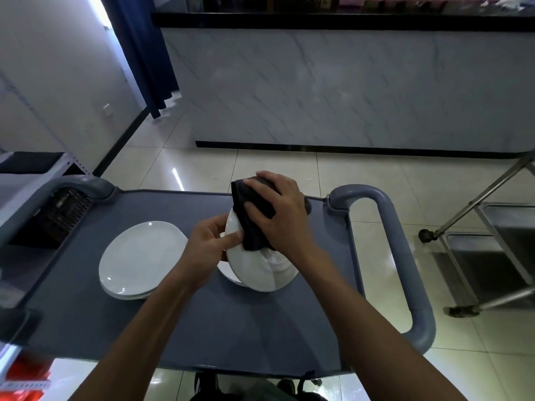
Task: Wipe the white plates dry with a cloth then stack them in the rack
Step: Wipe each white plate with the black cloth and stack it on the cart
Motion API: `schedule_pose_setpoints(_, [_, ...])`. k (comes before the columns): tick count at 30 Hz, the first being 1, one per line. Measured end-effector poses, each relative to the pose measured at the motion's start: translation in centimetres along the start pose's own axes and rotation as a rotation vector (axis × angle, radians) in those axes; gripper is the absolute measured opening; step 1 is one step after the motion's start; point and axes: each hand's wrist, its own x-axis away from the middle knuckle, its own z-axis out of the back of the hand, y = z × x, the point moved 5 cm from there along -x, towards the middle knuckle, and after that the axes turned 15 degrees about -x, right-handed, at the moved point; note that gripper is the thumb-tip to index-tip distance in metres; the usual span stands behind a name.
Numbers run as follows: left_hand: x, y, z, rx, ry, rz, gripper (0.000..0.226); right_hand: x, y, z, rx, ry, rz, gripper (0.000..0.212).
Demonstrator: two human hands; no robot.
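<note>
A grey cart (86,314) with looped handles stands on a glossy tiled floor (260,169). Beyond it, a marble-fronted counter (347,91); right, a steel trolley (492,241); left, a dark curtain (139,47).

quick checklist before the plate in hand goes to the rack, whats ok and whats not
1. Held plate gripped: ok, left hand pinches its rim.
2. Cloth on the plate: ok, right hand presses it against the upper face.
3. Plate fully dry: cannot tell.
4. Rack located: not ok, no plate rack clearly in view.
5. Other plates safe: ok, stack of plates lies flat on the grey cart, clear of its edges.
6. Plate under the held one: cannot tell, mostly hidden.
</note>
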Motion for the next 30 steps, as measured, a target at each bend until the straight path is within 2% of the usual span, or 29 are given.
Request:
schedule_pose_setpoints(6, [0.0,-0.1,0.4,0.105,0.029,-0.002,0.026,-1.3,0.8,0.7,-0.038,0.053,-0.078,0.040])
schedule_pose_setpoints(11, [0.1,-0.9,1.5,0.294,0.093,0.026,0.032,-1.7,2.5,2.1,-0.086,0.115,-0.200,0.040])
schedule_pose_setpoints(20, [-0.5,-1.7,3.3,0.499,0.218,0.086,0.024,-0.6,3.1,3.4,-0.271,0.187,-0.282,0.044])
schedule_pose_setpoints(25, [-0.6,-0.9,3.0,0.570,0.253,0.056,0.028,0.8,2.6,2.3,-0.202,0.169,-0.283,0.052])
schedule_pose_setpoints(30, [-0.5,-0.1,2.4,0.566,0.299,0.061,0.028,2.3,1.3,1.2,-0.047,0.108,-0.162,0.050])
